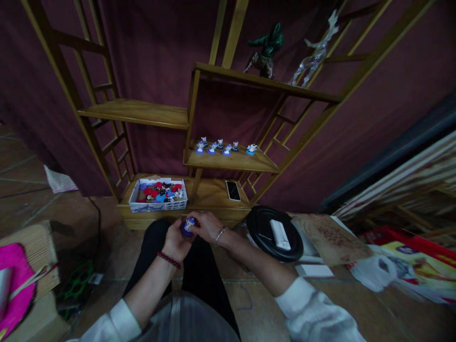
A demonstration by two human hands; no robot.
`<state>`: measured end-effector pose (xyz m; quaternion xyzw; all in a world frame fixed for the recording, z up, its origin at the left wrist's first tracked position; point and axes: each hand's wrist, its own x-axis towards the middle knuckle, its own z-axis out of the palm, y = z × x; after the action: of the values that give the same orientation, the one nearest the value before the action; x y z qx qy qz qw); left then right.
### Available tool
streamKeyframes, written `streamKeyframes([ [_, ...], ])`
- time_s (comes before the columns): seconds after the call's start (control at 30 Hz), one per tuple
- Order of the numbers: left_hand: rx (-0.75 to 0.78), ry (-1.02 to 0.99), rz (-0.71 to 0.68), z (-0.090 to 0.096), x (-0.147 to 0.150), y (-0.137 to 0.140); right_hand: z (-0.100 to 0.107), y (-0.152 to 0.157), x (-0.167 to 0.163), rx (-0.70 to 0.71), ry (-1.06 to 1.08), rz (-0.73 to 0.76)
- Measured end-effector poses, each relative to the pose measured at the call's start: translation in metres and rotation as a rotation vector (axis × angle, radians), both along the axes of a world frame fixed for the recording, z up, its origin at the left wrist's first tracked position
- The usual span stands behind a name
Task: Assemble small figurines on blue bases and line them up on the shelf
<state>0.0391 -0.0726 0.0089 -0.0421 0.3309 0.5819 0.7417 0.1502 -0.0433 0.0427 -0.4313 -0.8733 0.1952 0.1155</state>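
White sleeves (315, 308), hands (178, 241) around purple figurine (188, 226)

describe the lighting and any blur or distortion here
Head view: dim overall, darker toward the upper corners; head view: the wooden shelf unit's outer posts splay outward, probably lens distortion; head view: red-and-yellow package looks smeared, held figurine soft in detail.

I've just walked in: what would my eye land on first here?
Probably the small purple-and-white figurine between the person's left hand and right hand, near the middle of the view. Next, perhaps, the bright pink item at the far left edge, or the dark green statue beside the clear figure on the upper shelf.
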Motion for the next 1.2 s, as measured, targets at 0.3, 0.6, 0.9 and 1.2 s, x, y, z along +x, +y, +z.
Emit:
streamKeyframes([
  [0.3, -0.019, 0.011, 0.011, -0.002, 0.004, 0.0, -0.002, -0.002, -0.001, 0.013, -0.063, -0.034],
  [0.6, -0.003, -0.01, -0.008, 0.005, 0.003, 0.003, 0.003, -0.004, 0.003, 0.015, -0.006, -0.053],
  [0.9, 0.084, -0.051, -0.057, 0.013, 0.005, 0.007, 0.007, -0.003, 0.01, -0.012, 0.068, -0.093],
  [1.2, 0.151, -0.049, -0.087, 0.016, 0.011, 0.009, 0.009, -0.004, 0.015, 0.019, 0.071, -0.1],
])
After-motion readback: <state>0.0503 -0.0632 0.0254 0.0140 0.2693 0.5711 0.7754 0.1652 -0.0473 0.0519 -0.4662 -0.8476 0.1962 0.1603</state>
